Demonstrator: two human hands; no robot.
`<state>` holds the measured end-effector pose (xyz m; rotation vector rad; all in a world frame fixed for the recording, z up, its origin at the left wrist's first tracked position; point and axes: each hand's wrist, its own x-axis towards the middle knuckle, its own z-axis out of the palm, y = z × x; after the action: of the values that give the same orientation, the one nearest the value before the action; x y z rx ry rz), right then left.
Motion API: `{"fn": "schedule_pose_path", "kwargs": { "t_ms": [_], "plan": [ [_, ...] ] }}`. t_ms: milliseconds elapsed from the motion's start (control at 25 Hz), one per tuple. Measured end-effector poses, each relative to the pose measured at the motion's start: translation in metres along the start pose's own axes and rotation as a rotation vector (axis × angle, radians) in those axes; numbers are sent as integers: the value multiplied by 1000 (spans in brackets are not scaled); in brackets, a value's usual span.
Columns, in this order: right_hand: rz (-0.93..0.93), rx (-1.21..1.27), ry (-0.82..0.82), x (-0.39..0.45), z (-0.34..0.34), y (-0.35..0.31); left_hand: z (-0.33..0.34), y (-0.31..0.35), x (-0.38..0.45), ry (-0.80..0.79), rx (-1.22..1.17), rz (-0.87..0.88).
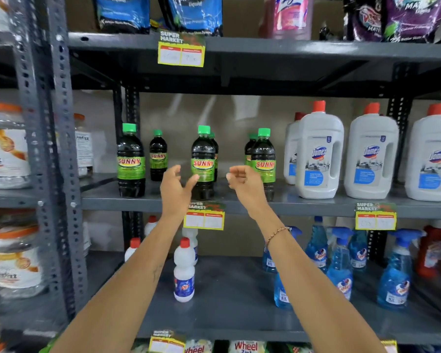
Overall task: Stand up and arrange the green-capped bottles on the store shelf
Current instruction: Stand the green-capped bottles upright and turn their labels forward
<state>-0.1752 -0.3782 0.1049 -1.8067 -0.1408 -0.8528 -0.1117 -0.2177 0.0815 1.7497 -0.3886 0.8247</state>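
Several dark bottles with green caps and green "Sunny" labels stand upright on the middle grey shelf (163, 201). One front bottle (131, 161) is at the left, a smaller-looking one (158, 156) stands further back, a front middle bottle (203, 159) hides another behind it, and a right bottle (264, 159) also has one behind it. My left hand (176, 187) is in front of the middle bottle's left side, fingers apart, holding nothing. My right hand (243, 182) hovers between the middle and right bottles with fingers loosely curled and empty.
Large white Domex jugs (318, 154) with red caps fill the shelf's right side. Blue spray bottles (339, 263) and small white bottles (184, 271) stand on the shelf below. Detergent pouches (122, 14) sit above. Yellow price tags (204, 217) hang on shelf edges. A grey upright post (59, 149) is at left.
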Motion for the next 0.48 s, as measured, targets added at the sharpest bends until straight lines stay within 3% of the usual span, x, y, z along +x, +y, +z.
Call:
{"fn": "schedule_pose_path", "kwargs": {
  "t_ms": [80,160,280,480],
  "plan": [
    [92,-23,-86,5,17,-3,-1,-8,11,-203,83,-83],
    [132,-34,-215,7,27,-1,1,-10,13,-325,175,-56],
    [161,-115,-315,12,38,7,2,-12,13,-349,157,28],
    [173,-160,-252,12,41,11,2,-15,15,-349,95,36]
  ]
}}
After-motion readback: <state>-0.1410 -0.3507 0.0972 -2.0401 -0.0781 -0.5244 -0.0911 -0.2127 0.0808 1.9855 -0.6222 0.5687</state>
